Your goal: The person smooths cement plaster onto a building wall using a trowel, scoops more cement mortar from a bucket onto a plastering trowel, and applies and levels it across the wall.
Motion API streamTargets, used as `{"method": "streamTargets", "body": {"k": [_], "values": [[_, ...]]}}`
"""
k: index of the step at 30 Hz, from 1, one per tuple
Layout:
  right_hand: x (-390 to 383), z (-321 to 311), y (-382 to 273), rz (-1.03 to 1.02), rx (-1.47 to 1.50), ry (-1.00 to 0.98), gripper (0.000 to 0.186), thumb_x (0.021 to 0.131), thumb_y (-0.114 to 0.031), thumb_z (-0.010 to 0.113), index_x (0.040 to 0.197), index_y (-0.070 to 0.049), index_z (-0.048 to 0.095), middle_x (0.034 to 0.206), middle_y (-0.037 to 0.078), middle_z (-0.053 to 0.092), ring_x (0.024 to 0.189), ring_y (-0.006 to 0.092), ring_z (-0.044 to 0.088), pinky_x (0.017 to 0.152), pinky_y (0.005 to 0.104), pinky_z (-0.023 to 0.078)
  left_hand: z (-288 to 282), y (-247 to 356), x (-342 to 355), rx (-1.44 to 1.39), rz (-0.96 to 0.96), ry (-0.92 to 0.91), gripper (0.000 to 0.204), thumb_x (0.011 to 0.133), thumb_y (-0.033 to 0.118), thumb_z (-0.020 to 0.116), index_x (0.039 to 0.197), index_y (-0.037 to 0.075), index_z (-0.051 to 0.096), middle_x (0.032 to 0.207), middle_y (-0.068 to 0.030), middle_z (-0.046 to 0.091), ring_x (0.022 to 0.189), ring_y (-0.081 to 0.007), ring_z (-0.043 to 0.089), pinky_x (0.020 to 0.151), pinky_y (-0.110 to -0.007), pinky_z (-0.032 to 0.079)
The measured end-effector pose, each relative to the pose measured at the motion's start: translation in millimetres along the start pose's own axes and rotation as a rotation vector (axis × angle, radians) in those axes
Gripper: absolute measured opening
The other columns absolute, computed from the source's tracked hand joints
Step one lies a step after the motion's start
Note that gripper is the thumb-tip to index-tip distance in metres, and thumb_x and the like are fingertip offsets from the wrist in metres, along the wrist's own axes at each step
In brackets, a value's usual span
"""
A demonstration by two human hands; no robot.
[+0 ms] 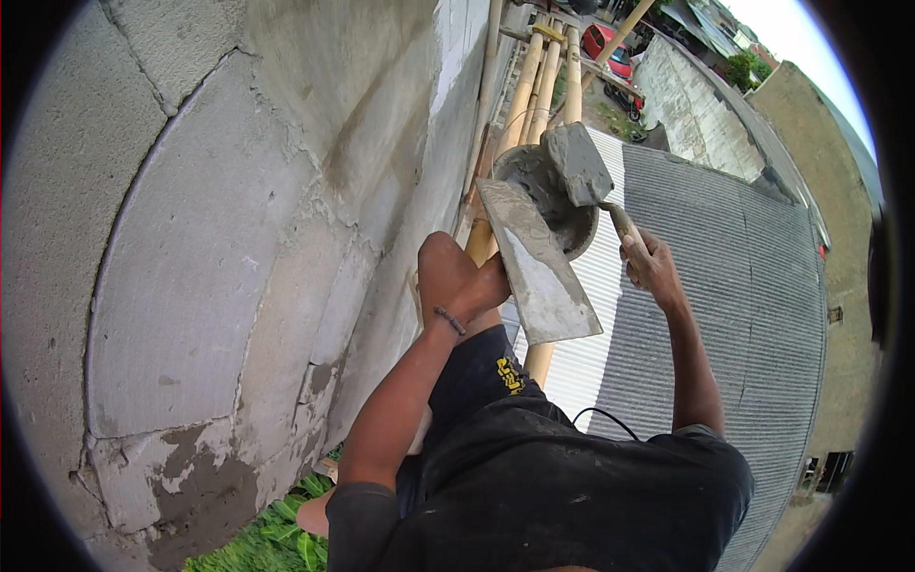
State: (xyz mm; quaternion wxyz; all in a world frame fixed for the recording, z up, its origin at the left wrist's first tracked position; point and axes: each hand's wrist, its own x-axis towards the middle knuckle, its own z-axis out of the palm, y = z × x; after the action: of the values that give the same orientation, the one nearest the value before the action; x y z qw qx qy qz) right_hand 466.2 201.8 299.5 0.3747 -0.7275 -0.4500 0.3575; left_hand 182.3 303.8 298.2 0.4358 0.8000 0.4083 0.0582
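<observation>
My right hand (650,263) is closed round the handle of a trowel (621,221), whose blade carries a thick slab of wet grey mortar (578,164). That loaded blade is over the right rim of a round bucket (583,240) with more grey mortar inside. Held in my left hand (484,289) is a flat, mortar-smeared rectangular board (548,276), tilted in front of the bucket's near left side. The left fingers are mostly hidden behind the board; its lower part has a pale, whitish patch.
Bamboo scaffold poles (534,81) run away ahead, beneath the bucket. A block wall (191,257), partly plastered, rises close on my left. Down to the right lies a corrugated roof (710,257). Green plants (276,534) grow far below, and a red car (608,50) stands in the distance.
</observation>
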Motion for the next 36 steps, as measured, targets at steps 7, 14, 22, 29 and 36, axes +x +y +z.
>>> {"method": "streamTargets", "body": {"k": [7,14,22,29,36], "values": [[-20,-30,-33,-0.008,0.090,-0.053,0.043,0.093,-0.043,0.054,0.102,-0.002,0.057,0.071,0.000,0.053,0.046,0.0017,0.041,0.037,0.0172,0.031,37,-42,78,-0.321,0.496,-0.039,0.045,0.089,0.002,0.055,0.131,-0.003,0.041,0.130,-0.0190,0.052,0.120,-0.0241,0.049,0.101,-0.032,0.040],[-1,-60,-35,0.043,0.173,-0.221,0.048,0.095,-0.043,0.050,0.110,0.002,0.058,0.069,0.002,0.056,0.041,0.0029,0.042,0.032,0.0181,0.031,56,-71,73,-0.977,0.273,-0.208,0.050,0.088,0.005,0.059,0.134,-0.001,0.040,0.133,-0.0171,0.050,0.124,-0.0212,0.046,0.104,-0.031,0.038],[4,-88,-28,0.094,0.111,-0.309,0.049,0.092,-0.042,0.055,0.112,0.002,0.059,0.069,0.005,0.060,0.041,0.0039,0.043,0.033,0.0191,0.033,65,-80,66,-0.801,0.320,-0.190,0.057,0.087,0.004,0.060,0.138,0.000,0.034,0.137,-0.0114,0.046,0.123,-0.0207,0.045,0.105,-0.031,0.037],[3,-102,-16,0.087,0.175,-0.327,0.048,0.090,-0.044,0.056,0.107,0.001,0.060,0.069,0.004,0.059,0.041,0.0034,0.042,0.032,0.0190,0.031,108,-109,84,-0.851,0.471,-0.170,0.062,0.090,0.002,0.057,0.142,0.003,0.024,0.141,-0.0089,0.040,0.124,-0.0195,0.044,0.102,-0.030,0.041],[-9,-69,-28,-0.034,0.035,-0.097,0.050,0.088,-0.046,0.060,0.108,0.000,0.061,0.068,0.000,0.052,0.043,0.0035,0.041,0.034,0.0196,0.030,103,-115,90,-1.148,0.377,-0.300,0.067,0.092,0.003,0.055,0.145,0.007,0.015,0.142,-0.0063,0.037,0.123,-0.0167,0.045,0.099,-0.028,0.045]]}}
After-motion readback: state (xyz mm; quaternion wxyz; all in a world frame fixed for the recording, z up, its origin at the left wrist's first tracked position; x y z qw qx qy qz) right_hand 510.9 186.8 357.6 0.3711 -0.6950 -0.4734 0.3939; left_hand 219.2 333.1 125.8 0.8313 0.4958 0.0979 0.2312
